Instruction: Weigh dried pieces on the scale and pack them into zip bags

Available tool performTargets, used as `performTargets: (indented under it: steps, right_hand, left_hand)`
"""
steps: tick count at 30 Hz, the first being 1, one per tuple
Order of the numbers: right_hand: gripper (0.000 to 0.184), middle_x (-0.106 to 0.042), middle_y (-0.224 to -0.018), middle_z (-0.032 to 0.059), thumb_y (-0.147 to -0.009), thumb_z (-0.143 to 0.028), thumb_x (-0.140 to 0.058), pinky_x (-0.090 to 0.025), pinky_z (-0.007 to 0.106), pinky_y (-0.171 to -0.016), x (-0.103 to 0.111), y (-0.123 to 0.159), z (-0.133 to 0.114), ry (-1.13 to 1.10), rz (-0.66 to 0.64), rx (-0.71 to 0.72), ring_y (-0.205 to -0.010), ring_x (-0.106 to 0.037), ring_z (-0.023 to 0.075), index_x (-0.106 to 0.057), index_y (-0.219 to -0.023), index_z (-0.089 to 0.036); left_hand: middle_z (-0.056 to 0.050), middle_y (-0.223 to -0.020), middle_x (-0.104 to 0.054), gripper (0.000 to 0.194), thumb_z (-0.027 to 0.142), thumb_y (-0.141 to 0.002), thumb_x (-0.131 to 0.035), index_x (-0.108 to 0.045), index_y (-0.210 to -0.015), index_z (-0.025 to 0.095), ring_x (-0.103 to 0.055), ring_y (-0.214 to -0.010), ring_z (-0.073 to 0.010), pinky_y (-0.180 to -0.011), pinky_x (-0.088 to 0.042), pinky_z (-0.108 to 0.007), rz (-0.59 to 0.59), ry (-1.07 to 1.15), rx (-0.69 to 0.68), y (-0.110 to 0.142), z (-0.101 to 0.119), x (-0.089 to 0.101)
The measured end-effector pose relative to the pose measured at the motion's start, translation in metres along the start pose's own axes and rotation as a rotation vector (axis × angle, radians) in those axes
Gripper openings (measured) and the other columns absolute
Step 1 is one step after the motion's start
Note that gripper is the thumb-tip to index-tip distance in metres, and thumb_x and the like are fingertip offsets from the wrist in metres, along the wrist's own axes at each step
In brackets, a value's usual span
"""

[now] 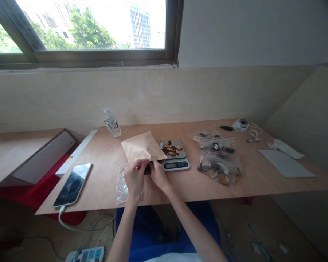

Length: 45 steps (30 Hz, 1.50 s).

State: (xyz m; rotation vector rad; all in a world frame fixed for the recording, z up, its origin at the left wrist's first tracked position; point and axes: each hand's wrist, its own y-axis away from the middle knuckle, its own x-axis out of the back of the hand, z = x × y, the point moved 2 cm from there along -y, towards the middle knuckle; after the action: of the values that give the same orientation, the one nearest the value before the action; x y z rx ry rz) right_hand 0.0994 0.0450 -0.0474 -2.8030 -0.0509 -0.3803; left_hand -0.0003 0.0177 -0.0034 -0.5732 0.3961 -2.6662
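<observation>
My left hand (134, 179) is closed in a pinch at the near edge of a brown kraft paper bag (142, 145). A bit of red shows by its fingers. Close beside it, my right hand (159, 176) is also closed at the bag's near edge. A dark thing (147, 169) shows between the hands, too hidden to name. The bag lies tilted against the left side of a small digital scale (176, 165). On the scale's plate rest several brown dried pieces (171, 149). A crumpled clear plastic bag (122, 187) lies under and beside my left hand.
Zip bags (217, 169) with dark and pale pieces lie right of the scale. Farther right are a screwdriver (226, 127), a white dome camera (241, 124) and a white sheet (285, 163). A water bottle (112, 123) and a plugged-in phone (73, 185) stand and lie left.
</observation>
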Motion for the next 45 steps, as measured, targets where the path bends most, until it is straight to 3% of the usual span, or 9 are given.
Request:
performTargets:
  steps: [5, 9, 23, 29, 34, 37, 41, 45]
  right_hand:
    - [0.03, -0.064, -0.112, 0.0091, -0.089, -0.027, -0.038, -0.041, 0.038, -0.097, -0.009, 0.001, 0.009, -0.308, 0.189, -0.122, -0.112, -0.055, 0.0211, -0.055, -0.113, -0.018]
    - [0.037, -0.057, -0.123, 0.0099, -0.088, -0.028, -0.038, -0.037, 0.037, -0.101, -0.014, 0.005, 0.014, -0.416, 0.275, -0.197, -0.119, -0.049, 0.0195, -0.049, -0.121, -0.017]
    - [0.038, -0.065, -0.113, 0.0128, -0.08, -0.037, -0.052, -0.048, 0.036, -0.089, -0.005, 0.015, 0.015, -0.622, 0.447, -0.323, -0.104, -0.061, 0.0222, -0.055, -0.111, -0.014]
    - [0.036, -0.068, -0.107, 0.0086, -0.076, -0.037, -0.059, -0.051, 0.037, -0.088, -0.001, 0.024, 0.007, -0.816, 0.428, -0.352, -0.103, -0.062, 0.0212, -0.058, -0.107, -0.018]
    - [0.031, -0.07, -0.1, 0.0065, -0.07, -0.03, -0.067, -0.051, 0.038, -0.088, 0.034, 0.03, 0.01, -0.883, 0.312, -0.378, -0.097, -0.065, 0.0206, -0.064, -0.099, -0.019]
    - [0.032, -0.069, -0.104, 0.0085, -0.071, -0.031, -0.066, -0.049, 0.039, -0.089, 0.073, 0.021, 0.021, -0.789, 0.376, -0.317, -0.099, -0.064, 0.0212, -0.063, -0.1, -0.019]
    - [0.036, -0.064, -0.114, 0.0153, -0.075, -0.036, -0.059, -0.047, 0.042, -0.091, 0.122, 0.0, 0.038, -0.414, 0.588, -0.172, -0.106, -0.061, 0.0246, -0.062, -0.104, -0.015]
    - [0.038, -0.064, -0.115, 0.0166, -0.082, -0.035, -0.046, -0.044, 0.041, -0.095, 0.138, -0.016, 0.048, 0.034, 0.574, -0.048, -0.108, -0.06, 0.0241, -0.062, -0.108, -0.013]
  left_hand:
    - [0.003, -0.08, -0.072, 0.015, 0.037, -0.075, -0.061, -0.072, -0.08, 0.026, -0.066, -0.072, -0.0151, -0.069, -0.05, -0.024, 0.015, -0.023, -0.003, -0.002, -0.003, 0.0]
    - [0.004, -0.079, -0.072, 0.014, 0.035, -0.075, -0.062, -0.072, -0.08, 0.026, -0.066, -0.072, -0.0145, -0.069, -0.05, -0.023, 0.017, -0.008, 0.0, -0.003, -0.003, 0.001]
    - [0.002, -0.077, -0.072, 0.016, 0.036, -0.074, -0.062, -0.072, -0.08, 0.025, -0.066, -0.073, -0.0154, -0.069, -0.051, -0.024, 0.025, 0.024, 0.003, -0.006, -0.002, -0.002]
    - [0.002, -0.078, -0.072, 0.015, 0.035, -0.074, -0.062, -0.072, -0.079, 0.025, -0.067, -0.072, -0.0156, -0.067, -0.052, -0.024, 0.038, 0.023, -0.006, -0.01, -0.004, 0.001]
    - [0.002, -0.077, -0.072, 0.017, 0.037, -0.074, -0.062, -0.072, -0.08, 0.025, -0.067, -0.073, -0.0163, -0.068, -0.051, -0.024, 0.079, -0.011, -0.012, -0.019, -0.008, 0.011]
    - [0.002, -0.077, -0.072, 0.017, 0.037, -0.073, -0.063, -0.072, -0.08, 0.024, -0.067, -0.073, -0.0164, -0.068, -0.051, -0.024, 0.101, -0.021, -0.007, -0.024, -0.009, 0.018]
    - [0.002, -0.075, -0.072, 0.016, 0.036, -0.072, -0.064, -0.072, -0.079, 0.024, -0.067, -0.072, -0.0161, -0.068, -0.051, -0.024, 0.109, -0.021, -0.006, -0.025, -0.01, 0.02]
    - [0.002, -0.075, -0.072, 0.016, 0.036, -0.073, -0.063, -0.072, -0.079, 0.024, -0.067, -0.072, -0.0164, -0.068, -0.052, -0.024, 0.097, -0.03, -0.025, -0.024, -0.009, 0.02]
